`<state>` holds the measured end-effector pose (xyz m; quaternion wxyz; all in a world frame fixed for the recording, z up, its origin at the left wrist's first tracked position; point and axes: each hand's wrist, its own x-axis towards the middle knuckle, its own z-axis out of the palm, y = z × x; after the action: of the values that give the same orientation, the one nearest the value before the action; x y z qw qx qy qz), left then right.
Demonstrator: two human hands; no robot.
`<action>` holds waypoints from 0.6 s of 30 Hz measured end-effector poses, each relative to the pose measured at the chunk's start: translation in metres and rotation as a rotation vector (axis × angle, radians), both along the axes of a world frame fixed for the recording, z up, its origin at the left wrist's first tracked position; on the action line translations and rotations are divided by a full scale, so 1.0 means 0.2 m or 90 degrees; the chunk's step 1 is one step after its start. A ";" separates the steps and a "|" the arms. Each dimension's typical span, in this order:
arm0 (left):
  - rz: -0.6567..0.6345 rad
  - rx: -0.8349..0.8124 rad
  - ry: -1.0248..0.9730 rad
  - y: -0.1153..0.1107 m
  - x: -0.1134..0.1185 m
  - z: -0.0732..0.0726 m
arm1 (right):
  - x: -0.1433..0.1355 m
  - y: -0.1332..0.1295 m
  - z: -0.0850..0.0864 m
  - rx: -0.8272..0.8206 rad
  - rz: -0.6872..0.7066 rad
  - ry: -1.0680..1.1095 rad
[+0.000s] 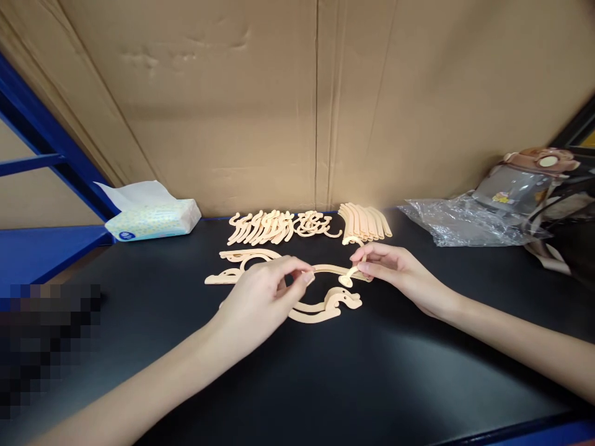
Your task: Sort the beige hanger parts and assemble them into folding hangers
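Observation:
My right hand (395, 269) pinches a beige plastic hook (346, 280) between thumb and fingers. The hook's curve points up and its flat, rounded end hangs down to the left. Thumb and forefinger of my left hand (274, 285) are pressed together above the black table; whatever is between them is too small or hidden to name. Below and around the hands lie curved beige plastic arms, like parts of folding clothes hangers. One curved arm (320, 316) with a notched end is nearest me, and others (251, 254) lie partly hidden behind my left hand.
Along the back lie a pile of wavy beige pieces (263, 228), a heap of hooks (312, 223) and a row of curved arms (365, 222). A tissue pack (153, 220) sits left; a clear plastic bag (469, 220) and a bottle (515, 183) stand right. Cardboard (223, 111) backs the table.

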<state>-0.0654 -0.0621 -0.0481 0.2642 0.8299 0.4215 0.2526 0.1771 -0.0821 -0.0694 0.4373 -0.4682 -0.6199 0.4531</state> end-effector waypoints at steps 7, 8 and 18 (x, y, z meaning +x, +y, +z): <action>-0.031 0.177 0.101 -0.03 0.02 -0.02 | 0.01 0.00 -0.01 0.002 0.010 -0.009; -0.044 0.189 0.095 -0.03 0.02 -0.02 | 0.00 0.00 -0.01 0.005 0.014 -0.010; -0.188 0.285 0.087 -0.04 0.02 -0.04 | 0.00 -0.01 0.01 -0.015 0.016 0.027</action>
<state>-0.0611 -0.0700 -0.0570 0.0792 0.9350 0.2467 0.2420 0.1769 -0.0837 -0.0667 0.4387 -0.4557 -0.6110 0.4760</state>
